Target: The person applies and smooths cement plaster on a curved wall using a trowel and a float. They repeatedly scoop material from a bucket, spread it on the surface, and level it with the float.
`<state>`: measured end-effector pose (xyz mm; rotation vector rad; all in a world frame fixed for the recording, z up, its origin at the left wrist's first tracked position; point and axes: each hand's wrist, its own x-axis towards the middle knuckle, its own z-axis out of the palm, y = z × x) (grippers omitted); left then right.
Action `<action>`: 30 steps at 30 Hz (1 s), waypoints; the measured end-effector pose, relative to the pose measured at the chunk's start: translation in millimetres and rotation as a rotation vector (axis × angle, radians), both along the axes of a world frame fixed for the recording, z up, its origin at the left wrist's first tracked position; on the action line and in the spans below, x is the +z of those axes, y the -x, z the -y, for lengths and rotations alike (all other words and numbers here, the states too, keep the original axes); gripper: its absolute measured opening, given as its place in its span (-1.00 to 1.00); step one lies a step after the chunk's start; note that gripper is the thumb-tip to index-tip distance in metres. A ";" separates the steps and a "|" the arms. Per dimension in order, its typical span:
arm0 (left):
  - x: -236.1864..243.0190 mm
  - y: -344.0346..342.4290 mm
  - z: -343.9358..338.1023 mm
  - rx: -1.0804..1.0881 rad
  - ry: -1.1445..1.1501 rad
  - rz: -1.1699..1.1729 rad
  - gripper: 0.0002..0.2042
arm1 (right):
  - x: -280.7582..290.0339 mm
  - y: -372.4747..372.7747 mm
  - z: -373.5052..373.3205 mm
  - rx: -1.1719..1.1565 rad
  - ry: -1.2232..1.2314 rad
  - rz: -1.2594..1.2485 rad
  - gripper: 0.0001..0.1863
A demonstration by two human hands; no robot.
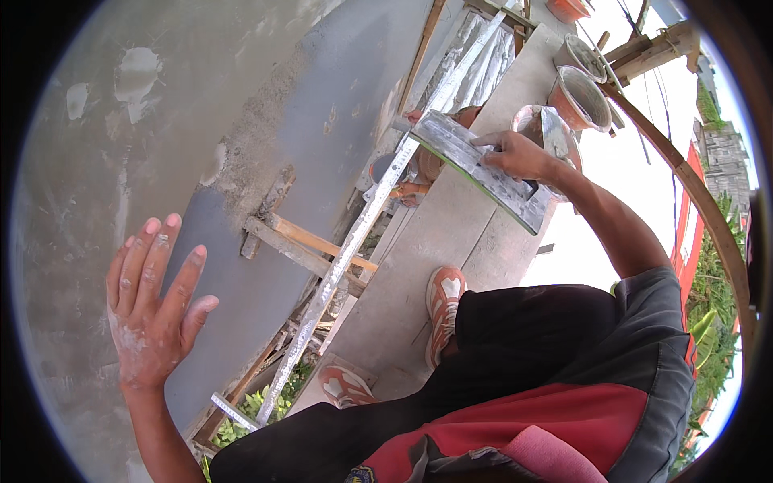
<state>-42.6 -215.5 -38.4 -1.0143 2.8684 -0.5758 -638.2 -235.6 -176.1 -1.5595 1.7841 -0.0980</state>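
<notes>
- The tool is a long, flat smoothing board, gray and smeared with dried bits.
- A thin green line runs along one long edge of the board.
- The right hand grips it on top and covers most of its handle.
- The board slants in the air, well apart from the wall.
- The wall is big and gray and fills the left side.
- Part of it looks smooth and wet, with pale blotches.
- Next to that is a rough, bumpy strip, then a flat blue-gray part.
- The left hand is spread open by the wall; I can't tell if it touches.
</notes>
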 end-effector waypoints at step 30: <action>-74.1 -89.2 -100.7 0.581 -0.556 -0.036 -0.39 | -228.2 -50.7 50.7 0.851 0.075 -0.587 -0.76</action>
